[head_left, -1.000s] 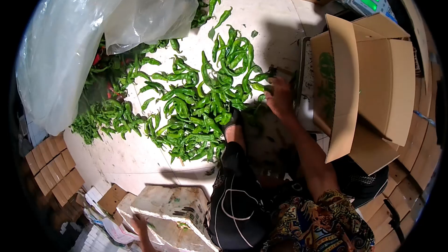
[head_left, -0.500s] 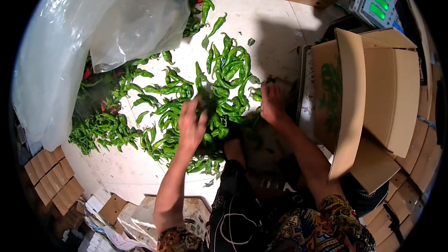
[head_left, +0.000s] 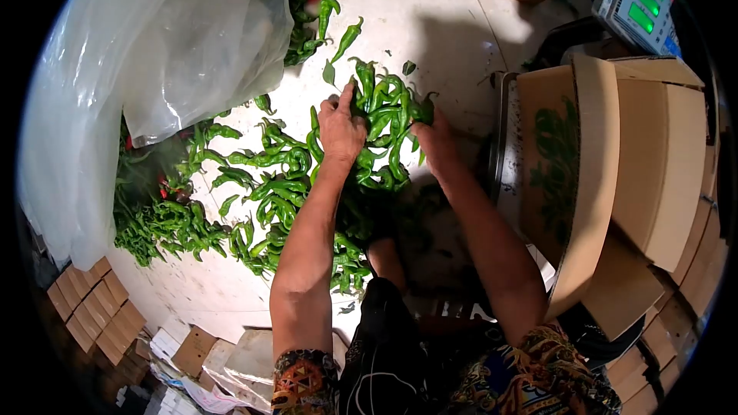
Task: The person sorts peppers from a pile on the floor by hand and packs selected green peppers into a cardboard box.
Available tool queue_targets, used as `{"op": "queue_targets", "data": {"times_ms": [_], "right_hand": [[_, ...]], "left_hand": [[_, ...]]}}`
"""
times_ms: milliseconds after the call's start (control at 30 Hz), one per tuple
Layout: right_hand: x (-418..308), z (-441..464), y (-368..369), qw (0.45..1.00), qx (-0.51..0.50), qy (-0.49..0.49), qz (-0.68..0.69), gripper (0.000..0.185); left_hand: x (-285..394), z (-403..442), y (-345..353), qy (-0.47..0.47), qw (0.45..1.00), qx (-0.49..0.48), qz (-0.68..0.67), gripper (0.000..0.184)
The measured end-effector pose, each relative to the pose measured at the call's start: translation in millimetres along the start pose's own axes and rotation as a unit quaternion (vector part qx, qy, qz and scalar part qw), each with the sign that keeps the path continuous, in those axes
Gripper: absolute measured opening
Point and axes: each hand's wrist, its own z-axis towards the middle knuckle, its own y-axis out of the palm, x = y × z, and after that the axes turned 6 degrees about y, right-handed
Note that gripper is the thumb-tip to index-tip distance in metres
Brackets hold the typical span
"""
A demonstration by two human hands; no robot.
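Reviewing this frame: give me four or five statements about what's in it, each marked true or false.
1. The left hand and right hand are at the green peppers. True.
2. The scale display is lit green. True.
3. The box beside the right arm is shut. False: the box stands open.
4. Plastic hangs over the scale. False: the plastic is at the picture's left.

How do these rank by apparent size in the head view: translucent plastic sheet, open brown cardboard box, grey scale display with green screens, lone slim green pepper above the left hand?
1. Plastic sheet
2. Cardboard box
3. Scale display
4. Green pepper
Apparent size only; nearness to the camera may differ.
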Motion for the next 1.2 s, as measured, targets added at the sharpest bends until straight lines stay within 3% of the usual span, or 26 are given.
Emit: {"op": "queue_targets", "data": {"times_ms": [33, 100, 167, 267, 400, 433, 467, 533, 567, 667, 833, 967, 1067, 1100, 1200], "right_hand": [[19, 11, 4, 0.999, -0.006, -0.011, 0.049, 0.027], [35, 18, 13, 0.998, 0.02, -0.037, -0.055, 0.028], [20, 4, 29, 0.996, 0.04, 0.015, -0.072, 0.037], [28, 7, 39, 0.998, 0.044, -0.039, -0.021, 0.047], [34, 26, 27, 0.979, 0.069, -0.058, -0.185, 0.05], [31, 28, 24, 0.985, 0.055, -0.049, -0.158, 0.05], [29, 30, 22, 0.99, 0.042, -0.039, -0.13, 0.05], [20, 31, 19, 0.992, 0.022, -0.028, -0.118, 0.051], [11, 31, 18, 0.991, 0.015, -0.028, -0.133, 0.051], [-1, 27, 22, 0.996, -0.005, -0.004, -0.091, 0.053], [-20, 7, 31, 0.996, -0.067, 0.045, 0.022, 0.049], [-23, -1, 41, 0.998, -0.034, 0.027, -0.033, 0.047], [-48, -28, 35, 0.986, -0.069, 0.151, 0.018, 0.046], [-42, -36, 36, 0.995, -0.048, 0.08, -0.022, 0.045], [-67, -76, 33, 0.994, -0.11, 0.022, -0.002, 0.045]], "left_hand": [[3, -1, -1, -0.004, 1.0, 0.004, -0.017, 0.067], [-1, 0, 2, -0.025, 0.997, -0.042, -0.056, 0.068], [3, -4, 8, -0.027, 0.989, -0.052, -0.139, 0.065], [15, -7, 13, -0.014, 0.984, -0.032, -0.173, 0.063], [32, 3, 7, -0.173, 0.917, 0.002, -0.36, 0.058], [35, 5, 7, -0.213, 0.886, 0.021, -0.412, 0.058], [41, 4, 9, -0.162, 0.899, 0.032, -0.407, 0.071], [47, 6, 9, -0.15, 0.97, -0.005, -0.194, 0.081], [41, 8, 14, -0.14, 0.977, -0.028, -0.159, 0.083], [32, 12, 25, -0.131, 0.977, -0.037, -0.161, 0.077], [23, 10, 22, -0.114, 0.953, -0.058, -0.274, 0.063], [36, -7, 12, -0.177, 0.863, -0.063, -0.469, 0.063], [40, -30, 4, -0.14, 0.867, -0.034, -0.477, 0.062], [43, -38, 1, -0.114, 0.888, -0.012, -0.445, 0.062], [74, -56, -49, -0.114, 0.918, 0.011, -0.38, 0.059]]}}
